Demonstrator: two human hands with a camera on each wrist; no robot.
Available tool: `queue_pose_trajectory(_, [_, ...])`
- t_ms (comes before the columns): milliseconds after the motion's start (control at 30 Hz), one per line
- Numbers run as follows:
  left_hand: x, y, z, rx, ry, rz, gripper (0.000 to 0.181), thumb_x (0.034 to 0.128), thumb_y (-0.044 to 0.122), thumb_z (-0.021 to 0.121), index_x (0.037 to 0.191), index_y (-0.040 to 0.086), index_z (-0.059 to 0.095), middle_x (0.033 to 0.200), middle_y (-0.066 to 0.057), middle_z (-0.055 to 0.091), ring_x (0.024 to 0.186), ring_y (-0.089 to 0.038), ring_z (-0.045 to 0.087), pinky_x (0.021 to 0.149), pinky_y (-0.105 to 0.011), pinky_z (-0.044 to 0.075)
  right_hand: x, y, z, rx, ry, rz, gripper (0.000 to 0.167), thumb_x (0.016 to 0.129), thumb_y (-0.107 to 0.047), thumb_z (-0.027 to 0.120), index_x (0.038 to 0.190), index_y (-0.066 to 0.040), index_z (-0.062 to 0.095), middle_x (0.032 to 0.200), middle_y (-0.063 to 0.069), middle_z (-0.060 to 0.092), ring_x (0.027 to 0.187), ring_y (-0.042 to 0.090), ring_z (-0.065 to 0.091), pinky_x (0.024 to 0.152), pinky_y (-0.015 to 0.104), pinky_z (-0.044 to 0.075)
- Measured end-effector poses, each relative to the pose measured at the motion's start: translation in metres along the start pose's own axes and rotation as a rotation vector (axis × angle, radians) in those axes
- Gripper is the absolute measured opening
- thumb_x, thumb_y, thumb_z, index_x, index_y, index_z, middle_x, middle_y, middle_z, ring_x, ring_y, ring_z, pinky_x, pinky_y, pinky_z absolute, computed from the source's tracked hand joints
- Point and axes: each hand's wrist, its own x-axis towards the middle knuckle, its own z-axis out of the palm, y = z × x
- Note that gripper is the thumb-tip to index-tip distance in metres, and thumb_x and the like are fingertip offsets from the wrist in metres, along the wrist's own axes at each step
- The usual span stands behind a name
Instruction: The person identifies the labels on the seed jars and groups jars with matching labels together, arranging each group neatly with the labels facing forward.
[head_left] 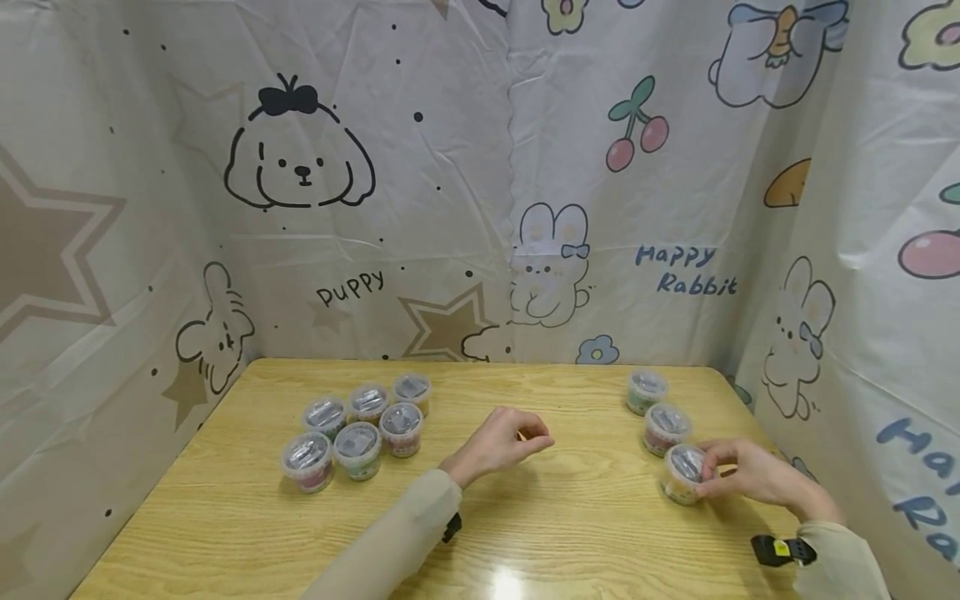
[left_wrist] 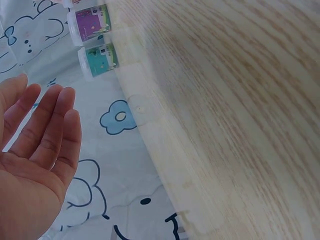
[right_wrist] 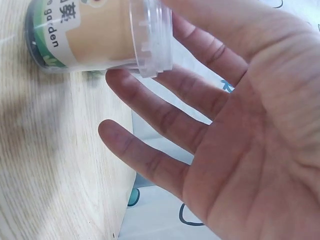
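Orange is the colour of the small lidded cup point(head_left: 679, 489) by which, in the head view, the nearest place of the right-hand row is taken. It is pinched at its side by the thumb and fingers of the right hand point(head_left: 750, 473), low over the wooden table point(head_left: 570, 533). Behind it, a pinkish cup point(head_left: 663, 438) and a green cup point(head_left: 643, 400) are lined up. Six cups point(head_left: 358, 457) are grouped on the left. The left hand point(head_left: 497, 442) is bent loosely above the middle.

In the left wrist view, its fingers are seen relaxed, almost straight, with the palm bare; the purple and teal labels of two cups are seen well apart from it.

In the right wrist view, the little finger is spread away from the orange cup; the thumb's contact cannot be told there.
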Motion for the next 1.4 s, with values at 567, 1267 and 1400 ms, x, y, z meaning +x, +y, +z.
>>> queue_pose_trajectory(567, [-0.004, -0.005, -0.002, 0.004, 0.018, -0.018, 0.017, 0.0973, 0.028, 0.063, 0.094, 0.016, 0.075, 0.086, 0.008, 0.072, 0.073, 0.003, 0.059, 0.068, -0.014, 0.050, 0.000, 0.003, -0.005, -0.003, -0.040, -0.007, 0.024, 0.077, -0.029, 0.082, 0.075, -0.014, 0.063, 0.131, 0.035, 0.055, 0.119, 0.052, 0.052, 0.092, 0.064, 0.043])
queue_pose_trajectory(1267, [-0.008, -0.007, -0.006, -0.003, -0.002, -0.061, 0.021, 0.0983, 0.029, 0.061, 0.098, 0.012, 0.075, 0.086, 0.009, 0.070, 0.074, 0.002, 0.059, 0.070, -0.016, 0.050, 0.005, -0.008, -0.011, -0.101, 0.262, 0.101, 0.024, 0.095, -0.031, 0.066, 0.100, -0.009, 0.073, 0.104, 0.012, 0.072, 0.097, 0.032, 0.066, 0.081, 0.052, 0.055])
queue_pose_trajectory(1400, [-0.010, -0.011, -0.007, 0.016, 0.016, -0.062, 0.019, 0.0976, 0.026, 0.063, 0.095, 0.012, 0.075, 0.085, 0.009, 0.070, 0.074, 0.002, 0.058, 0.070, -0.017, 0.050, 0.010, -0.020, -0.008, -0.143, 0.374, 0.104, 0.024, 0.097, -0.029, 0.064, 0.099, -0.006, 0.072, 0.100, 0.012, 0.072, 0.091, 0.028, 0.067, 0.079, 0.048, 0.057])
